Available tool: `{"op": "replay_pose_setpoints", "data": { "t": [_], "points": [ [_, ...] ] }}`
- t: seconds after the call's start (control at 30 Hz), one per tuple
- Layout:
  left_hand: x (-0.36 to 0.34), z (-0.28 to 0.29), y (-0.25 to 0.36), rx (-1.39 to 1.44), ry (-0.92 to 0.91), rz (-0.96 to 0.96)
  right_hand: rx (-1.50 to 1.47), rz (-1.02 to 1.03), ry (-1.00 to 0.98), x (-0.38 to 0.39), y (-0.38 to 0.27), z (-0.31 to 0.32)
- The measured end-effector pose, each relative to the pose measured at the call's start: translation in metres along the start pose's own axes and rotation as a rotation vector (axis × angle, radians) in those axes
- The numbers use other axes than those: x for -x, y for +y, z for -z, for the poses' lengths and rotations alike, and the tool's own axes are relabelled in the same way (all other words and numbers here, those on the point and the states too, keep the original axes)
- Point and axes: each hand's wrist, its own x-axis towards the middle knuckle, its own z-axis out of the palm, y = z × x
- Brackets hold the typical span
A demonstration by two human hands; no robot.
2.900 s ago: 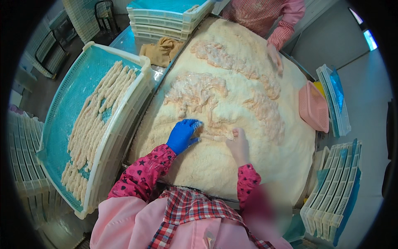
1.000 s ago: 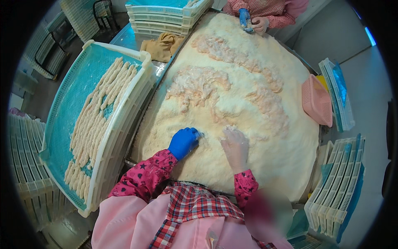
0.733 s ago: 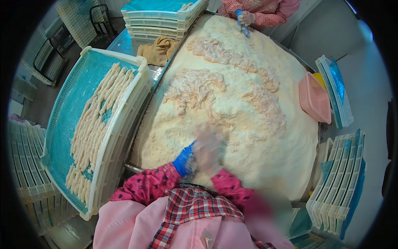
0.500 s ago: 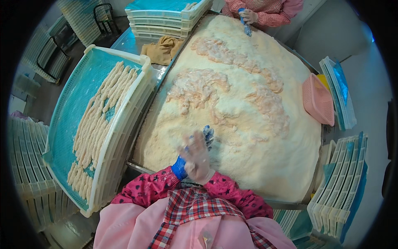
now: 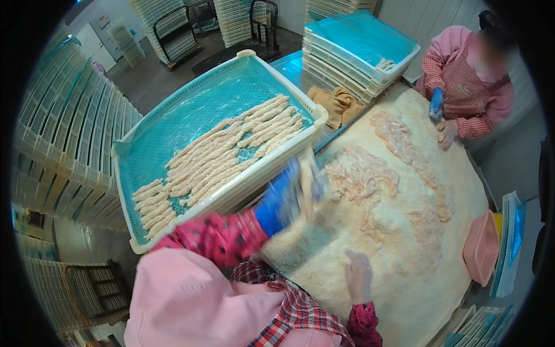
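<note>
My left hand (image 5: pixel 289 194), in a blue glove and smeared by motion, is at the near edge of the large tray beside the crates. A pale, powder-coated meat strip (image 5: pixel 307 188) hangs in it, blurred. My right hand (image 5: pixel 358 274), in a clear glove, is low over the white breading powder (image 5: pixel 324 254), fingers apart and holding nothing. Raw pink meat pieces (image 5: pixel 361 173) lie on the powder beyond my hands. To the left, a white crate (image 5: pixel 130 222) lined with blue mesh holds rows of coated strips (image 5: pixel 214 156).
Stacked crates (image 5: pixel 63 127) rise at the left, and another crate stack (image 5: pixel 361 43) stands at the back. A brown cloth (image 5: pixel 335 104) lies between stacks. A pink basket (image 5: pixel 481 246) sits at the right edge. Across the powder, a co-worker (image 5: pixel 468 81) has both hands at the tray.
My view has turned left. My hands, close together before, are now apart: the left has swung toward the crate with a strip, the right is over the powder.
</note>
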Motion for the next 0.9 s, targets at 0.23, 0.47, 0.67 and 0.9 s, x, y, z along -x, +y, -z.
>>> {"op": "replay_pose_setpoints", "data": {
  "t": [0.23, 0.47, 0.67, 0.9],
  "points": [
    [-0.088, 0.094, 0.235, -1.504, 0.549, -0.524, -0.114, -0.124, 0.468, -0.001, 0.006, 0.025],
    [-0.111, 0.117, 0.234, -1.424, 0.545, 0.046, 0.281, -0.783, 0.480, 0.030, 0.077, 0.045],
    [-0.083, 0.089, 0.250, -1.507, 0.471, 0.153, -0.102, -0.420, 0.576, 0.026, 0.073, 0.007],
    [-0.021, 0.058, 0.189, -1.212, 0.540, -0.148, 0.044, -0.144, 0.205, 0.024, 0.047, 0.069]
  ]
}}
